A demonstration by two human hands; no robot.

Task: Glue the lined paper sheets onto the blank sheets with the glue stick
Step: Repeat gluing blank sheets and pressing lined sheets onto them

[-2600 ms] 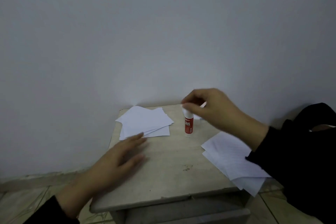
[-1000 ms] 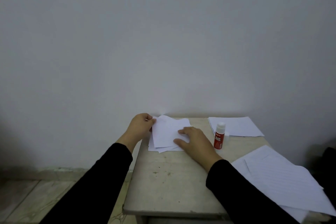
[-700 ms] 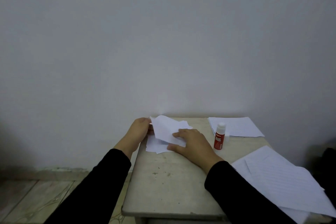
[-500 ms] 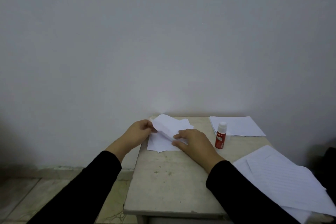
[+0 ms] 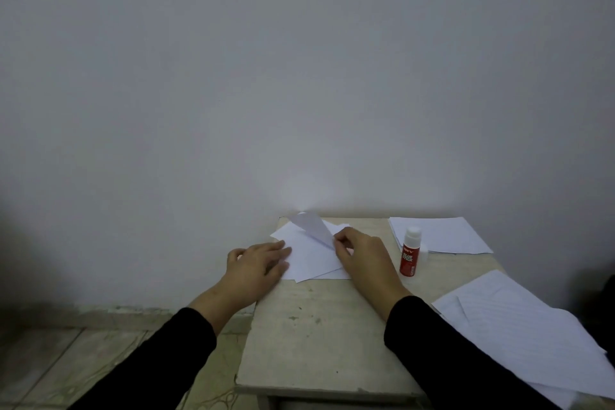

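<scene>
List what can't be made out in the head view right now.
- Glue stick: small label print is too small and blurred to read.
- Lined sheets: near corner is cut off by the frame's bottom-right edge.
- Blank stack: sheet count is unclear, since the left hand and right hand cover its edges.

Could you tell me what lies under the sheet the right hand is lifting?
More blank sheets, which the left hand presses flat. Whatever lies beneath that pile is covered.

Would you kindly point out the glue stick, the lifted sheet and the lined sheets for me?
glue stick (image 5: 408, 260): head view, red label.
lifted sheet (image 5: 313, 226): head view, raised flap.
lined sheets (image 5: 522, 336): head view, top sheet's middle.
</scene>
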